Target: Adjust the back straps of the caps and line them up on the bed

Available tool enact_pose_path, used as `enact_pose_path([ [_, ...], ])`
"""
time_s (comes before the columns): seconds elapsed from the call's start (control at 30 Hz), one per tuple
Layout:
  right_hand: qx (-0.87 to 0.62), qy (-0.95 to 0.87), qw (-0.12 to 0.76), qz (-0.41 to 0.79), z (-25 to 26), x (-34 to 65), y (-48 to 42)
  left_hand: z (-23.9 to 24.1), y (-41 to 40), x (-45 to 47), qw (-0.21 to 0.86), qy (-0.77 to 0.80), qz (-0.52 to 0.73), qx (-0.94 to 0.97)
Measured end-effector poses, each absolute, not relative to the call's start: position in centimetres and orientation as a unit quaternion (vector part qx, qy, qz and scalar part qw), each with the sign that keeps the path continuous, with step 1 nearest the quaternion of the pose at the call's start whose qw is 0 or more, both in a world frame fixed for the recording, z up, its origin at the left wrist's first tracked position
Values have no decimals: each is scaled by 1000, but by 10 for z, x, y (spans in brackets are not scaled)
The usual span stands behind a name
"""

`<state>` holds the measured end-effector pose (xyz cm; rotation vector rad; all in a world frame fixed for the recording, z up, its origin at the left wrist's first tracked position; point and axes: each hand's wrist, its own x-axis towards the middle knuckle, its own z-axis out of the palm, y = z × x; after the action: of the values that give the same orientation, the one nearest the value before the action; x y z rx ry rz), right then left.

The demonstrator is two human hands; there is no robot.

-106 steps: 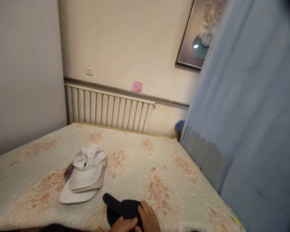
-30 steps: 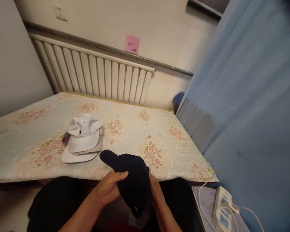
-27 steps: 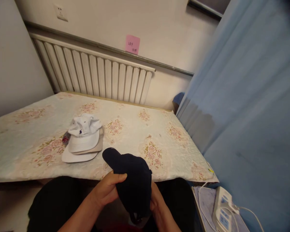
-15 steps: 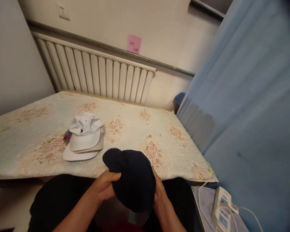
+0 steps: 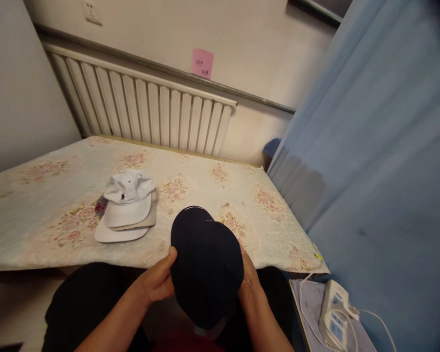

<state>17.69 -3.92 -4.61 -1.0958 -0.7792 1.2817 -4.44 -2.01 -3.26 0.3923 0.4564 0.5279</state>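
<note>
Cap (image 5: 207, 269), dark navy, held up above black-trousered legs (image 5: 84, 303), brim overlapping the near part of the bed (image 5: 201, 171) from this view. Rounded crown toward the camera, brim pointing away and slightly left, thin pale marking along its edge. Left hand (image 5: 158, 279) at the cap's left side: fingers grasping the edge, thumb on top, others partly hidden beneath. Right hand (image 5: 250, 281) against the opposite side: fingers grasping there too, tips hidden behind the crown. Red fabric (image 5: 187, 343) at bottom edge, between the forearms. On the bed, left of the held cap and apart from it, stacked headwear: white cap (image 5: 128, 203) uppermost, small dark emblem, brim toward the near edge; beige brim (image 5: 148, 222) under it; second white brim (image 5: 121, 235) lowest; grey piece with red marking (image 5: 100, 205) poking out at left. Bed cover pale, rose clusters. Beyond: white radiator (image 5: 143, 102), pipe (image 5: 260, 99) above, pink note (image 5: 202, 63) with handwriting just over the pipe, socket (image 5: 91, 12) upper left. At right, blue curtain (image 5: 370, 161); beside it, low stand (image 5: 315, 293) bearing white power strip (image 5: 335, 313).
</note>
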Motion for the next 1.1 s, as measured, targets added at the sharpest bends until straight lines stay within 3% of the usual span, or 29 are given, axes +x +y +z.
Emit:
enact_pose_path([
  [0.23,-395,-317,625,594,-43,179,-39,-34,-6,-30,875,283,367,139],
  [0.77,-378,-289,614,629,-63,196,-40,-43,-15,-43,879,173,318,310],
  [1.1,-354,-289,595,661,-58,202,-44,-49,-6,-45,892,183,354,215],
])
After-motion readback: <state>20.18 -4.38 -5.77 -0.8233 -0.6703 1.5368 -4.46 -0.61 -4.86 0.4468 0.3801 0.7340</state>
